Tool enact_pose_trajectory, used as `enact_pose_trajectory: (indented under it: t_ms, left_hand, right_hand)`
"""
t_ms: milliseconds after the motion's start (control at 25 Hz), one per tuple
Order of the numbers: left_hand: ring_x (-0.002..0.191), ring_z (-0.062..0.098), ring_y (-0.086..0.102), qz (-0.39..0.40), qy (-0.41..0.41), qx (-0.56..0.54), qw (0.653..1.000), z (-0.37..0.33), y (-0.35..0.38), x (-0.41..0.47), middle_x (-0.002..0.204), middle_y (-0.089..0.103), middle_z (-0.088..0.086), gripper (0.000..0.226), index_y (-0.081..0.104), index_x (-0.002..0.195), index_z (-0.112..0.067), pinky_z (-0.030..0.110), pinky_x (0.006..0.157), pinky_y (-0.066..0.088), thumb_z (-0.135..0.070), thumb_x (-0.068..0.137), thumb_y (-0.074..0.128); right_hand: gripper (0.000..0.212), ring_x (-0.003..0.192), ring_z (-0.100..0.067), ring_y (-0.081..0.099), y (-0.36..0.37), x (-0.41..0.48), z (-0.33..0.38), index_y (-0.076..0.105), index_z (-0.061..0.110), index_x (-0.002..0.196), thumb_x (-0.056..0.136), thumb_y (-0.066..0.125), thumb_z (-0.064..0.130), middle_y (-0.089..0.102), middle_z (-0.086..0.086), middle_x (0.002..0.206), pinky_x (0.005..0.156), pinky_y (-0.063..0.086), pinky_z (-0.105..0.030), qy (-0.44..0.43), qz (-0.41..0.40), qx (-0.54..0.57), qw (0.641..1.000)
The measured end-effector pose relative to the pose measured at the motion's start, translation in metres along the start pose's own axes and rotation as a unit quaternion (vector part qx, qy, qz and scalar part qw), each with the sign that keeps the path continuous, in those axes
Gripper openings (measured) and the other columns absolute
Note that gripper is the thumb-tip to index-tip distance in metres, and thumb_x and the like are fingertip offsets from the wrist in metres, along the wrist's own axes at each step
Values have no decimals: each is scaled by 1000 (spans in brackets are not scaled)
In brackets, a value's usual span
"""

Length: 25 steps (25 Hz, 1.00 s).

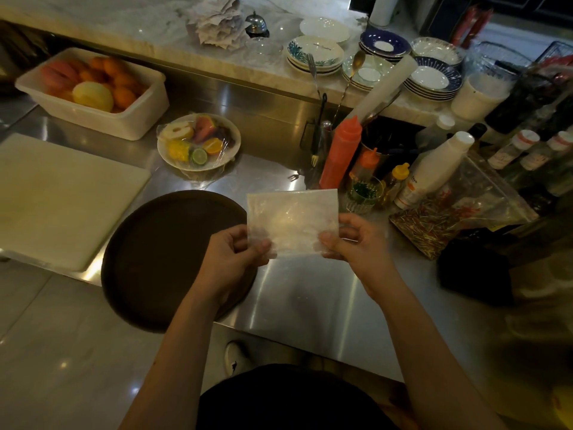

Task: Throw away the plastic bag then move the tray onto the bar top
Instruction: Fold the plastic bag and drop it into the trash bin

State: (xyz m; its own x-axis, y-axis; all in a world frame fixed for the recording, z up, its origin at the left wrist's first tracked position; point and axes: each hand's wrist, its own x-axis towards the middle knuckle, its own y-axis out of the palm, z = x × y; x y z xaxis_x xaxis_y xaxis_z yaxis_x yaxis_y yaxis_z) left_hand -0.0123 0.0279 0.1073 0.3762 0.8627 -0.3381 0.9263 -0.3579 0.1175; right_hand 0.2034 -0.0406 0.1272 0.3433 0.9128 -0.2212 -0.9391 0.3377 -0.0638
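A small clear plastic bag (pixel 293 220) is held flat and upright above the steel counter. My left hand (pixel 231 259) pinches its lower left corner, and my right hand (pixel 352 238) pinches its lower right corner. A round dark brown tray (pixel 161 252) lies on the counter just left of the bag, partly under my left forearm and overhanging the counter's front edge. The marble bar top (pixel 124 29) runs along the back, a step above the counter.
A white cutting board (pixel 62 197) lies left of the tray. Behind are a wrapped fruit plate (pixel 198 141) and a white fruit tub (pixel 93 91). Squeeze bottles (pixel 341 150), a bag of picks (pixel 449 218) and jars crowd the right. Stacked plates (pixel 316 54) and papers sit on the bar top.
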Motion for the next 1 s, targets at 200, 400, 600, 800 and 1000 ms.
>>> enact_pose_trajectory:
  t_ms: [200,400,600,800,1000]
  left_hand:
    - [89,14,74,-39,1,28,999,2,-45,-6,95,77,3,22,67,110,-12,25,73,56,-9,88,67]
    - [89,13,74,-95,9,23,995,5,-85,-24,97,76,4,23,67,111,-12,22,72,58,-12,88,68]
    - [95,12,72,-164,13,18,986,15,-106,-57,105,74,1,19,67,110,-18,31,81,58,-20,92,64]
    - [102,22,71,-272,13,-75,959,34,-100,-111,112,71,8,24,66,115,-11,36,85,58,-8,92,60]
    - [98,23,71,-412,35,-93,906,66,-72,-171,108,71,12,22,68,111,-10,32,81,58,-4,91,62]
  right_hand:
    - [30,90,-15,71,40,2,4,64,22,113,85,71,12,71,-2,98,75,59,-30,-2,52,-27,998]
    - [37,87,-13,71,84,4,4,64,27,111,82,72,5,73,0,91,78,59,-27,-22,83,-62,994]
    - [41,91,-14,70,117,6,-4,62,23,117,81,74,8,72,-3,103,72,57,-24,-51,122,-83,988]
    - [49,94,-7,69,136,2,-4,56,17,127,82,73,8,69,0,108,71,57,-21,-67,235,-104,964]
    - [45,98,-7,67,150,-21,-17,54,24,125,85,70,9,66,2,110,77,57,-23,-70,358,-112,924]
